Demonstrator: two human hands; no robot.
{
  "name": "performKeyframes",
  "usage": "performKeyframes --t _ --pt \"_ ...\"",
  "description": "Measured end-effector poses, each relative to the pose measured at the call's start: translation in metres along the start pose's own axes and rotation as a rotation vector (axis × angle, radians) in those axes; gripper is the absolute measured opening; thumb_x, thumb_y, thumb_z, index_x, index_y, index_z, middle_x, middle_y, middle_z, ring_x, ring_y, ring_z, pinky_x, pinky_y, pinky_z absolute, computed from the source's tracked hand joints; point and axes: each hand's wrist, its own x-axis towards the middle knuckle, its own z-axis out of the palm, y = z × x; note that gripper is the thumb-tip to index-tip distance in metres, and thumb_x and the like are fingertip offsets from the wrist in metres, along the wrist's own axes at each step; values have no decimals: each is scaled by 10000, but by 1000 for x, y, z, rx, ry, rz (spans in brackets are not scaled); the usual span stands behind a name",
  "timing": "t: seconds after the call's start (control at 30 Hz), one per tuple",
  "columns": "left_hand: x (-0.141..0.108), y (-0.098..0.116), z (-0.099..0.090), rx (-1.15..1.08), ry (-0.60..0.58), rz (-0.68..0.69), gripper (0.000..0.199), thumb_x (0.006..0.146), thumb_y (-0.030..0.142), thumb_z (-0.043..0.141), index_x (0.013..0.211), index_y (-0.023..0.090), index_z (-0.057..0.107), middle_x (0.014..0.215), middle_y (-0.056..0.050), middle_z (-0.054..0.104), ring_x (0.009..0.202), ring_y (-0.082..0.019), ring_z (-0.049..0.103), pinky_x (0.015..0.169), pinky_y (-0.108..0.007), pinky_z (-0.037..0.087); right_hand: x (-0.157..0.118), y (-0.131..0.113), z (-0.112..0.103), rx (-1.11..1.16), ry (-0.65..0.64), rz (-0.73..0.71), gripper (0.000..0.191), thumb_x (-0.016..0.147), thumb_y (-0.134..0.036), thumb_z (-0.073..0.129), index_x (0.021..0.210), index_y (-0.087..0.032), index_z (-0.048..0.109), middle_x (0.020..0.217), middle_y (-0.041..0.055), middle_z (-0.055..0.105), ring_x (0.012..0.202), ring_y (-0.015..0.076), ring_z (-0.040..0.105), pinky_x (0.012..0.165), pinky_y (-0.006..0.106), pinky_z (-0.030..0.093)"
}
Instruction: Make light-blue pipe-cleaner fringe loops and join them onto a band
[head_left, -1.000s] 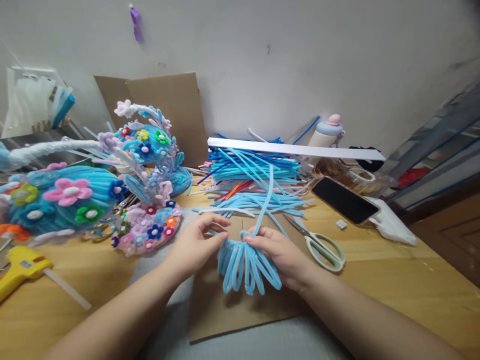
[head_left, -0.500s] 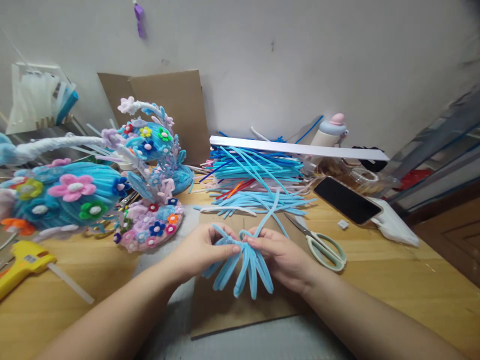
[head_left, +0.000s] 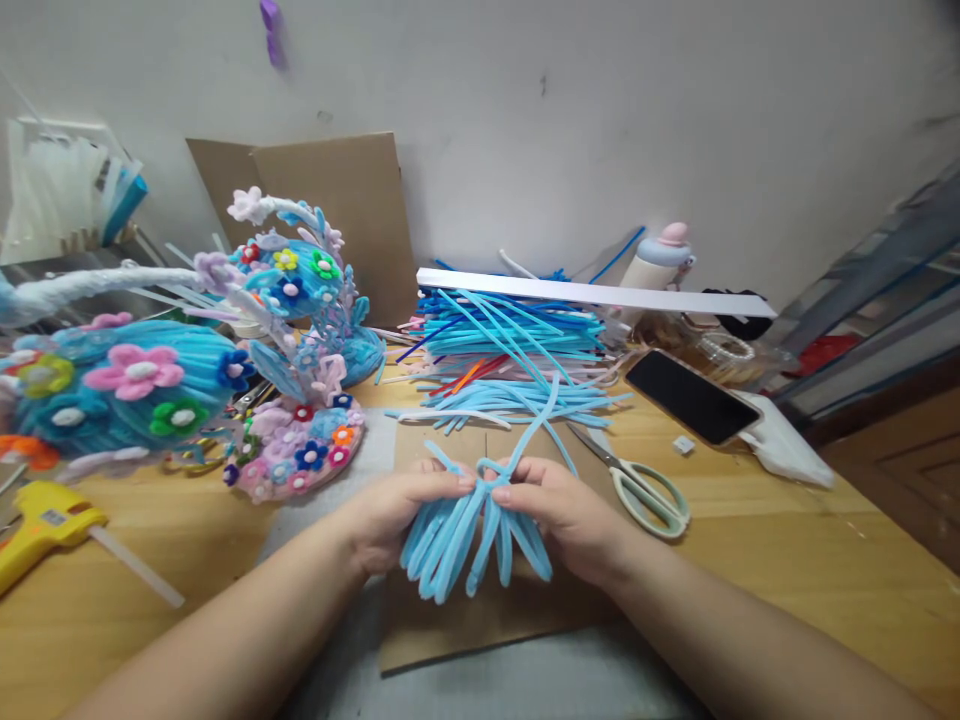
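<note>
Head view, left hand (head_left: 390, 515) and right hand (head_left: 566, 510) pinch tight on blue loops (head_left: 450, 545), cardboard (head_left: 465, 640) beneath, scissors (head_left: 624, 473) right of grip.

No lettering or number can be read. The yellow glue gun (head_left: 37, 540) at the near left bears a small pale label (head_left: 52, 517), its print too small and blurred to make out.

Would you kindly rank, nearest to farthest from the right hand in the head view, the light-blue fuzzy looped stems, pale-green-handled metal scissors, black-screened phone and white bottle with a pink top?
1. Looped stems: held in the right hand, extending left.
2. Scissors: just to its right.
3. Phone: farther right, beyond the scissors.
4. Bottle: farthest back, behind the phone.
</note>
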Motion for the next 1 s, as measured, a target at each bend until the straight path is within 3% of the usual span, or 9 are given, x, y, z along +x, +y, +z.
performKeyframes --t 0.13,0.23,0.33,0.4,0.47,0.53,0.6,0.83,1.0 --pt "0 0 2 82 20 104 188 635 264 715 706 130 603 648 -20 614 551 -116 545 564 -232 407 1 -2 1 -17 38 -10 231 665 -254 696 857 -137 642 768 34 671 702 144 615 733 284 442" --pt "1 -2 1 302 75 234 204 658 286 688 748 150 565 692 -6 588 601 -126 541 581 -240 409 2 -1 -1 -148 124 -57 241 647 -262 711 841 -148 627 767 20 664 728 146 604 730 279 438" --pt "-4 -1 2 694 383 651 250 689 239 640 913 178 549 908 -40 589 880 -194 548 778 -302 411 4 1 -2 -335 171 -127 195 674 -260 681 816 -149 607 774 17 650 743 151 588 731 282 436" --pt "-12 1 6 1015 596 980 330 703 210 617 1024 211 539 1066 -57 562 1047 -226 482 920 -351 326 5 3 -1 -475 184 -193 141 701 -231 640 806 -150 592 761 16 634 740 155 578 724 285 435" --pt "-21 3 12 1374 568 1105 267 721 206 603 985 247 594 1106 -49 576 1096 -248 448 973 -383 244 4 4 1 -597 173 -249 97 721 -199 595 805 -150 586 754 16 621 751 163 571 727 290 433" --pt "-27 5 17 1618 422 968 147 754 197 566 868 255 639 1016 -40 633 1066 -256 467 969 -407 217 3 4 3 -681 166 -278 68 726 -183 570 781 -150 592 760 19 619 766 172 568 734 294 433" --pt "-28 5 19 1650 341 821 96 751 199 571 776 246 650 856 -27 668 912 -236 533 904 -400 272 0 4 5 -705 153 -273 64 723 -185 567 761 -150 605 770 25 627 775 177 571 736 296 435" --pt "-23 5 13 1234 260 511 83 679 257 647 745 226 687 763 -10 700 711 -193 598 636 -268 393 -4 1 4 -429 80 -104 211 674 -285 669 817 -133 637 754 33 651 738 170 593 683 285 445" --pt "-19 7 10 915 136 241 134 658 280 660 705 156 671 686 -18 669 636 -159 577 577 -235 411 -5 -4 4 -335 -9 -49 231 665 -282 685 833 -129 649 774 39 660 733 156 596 688 275 442"
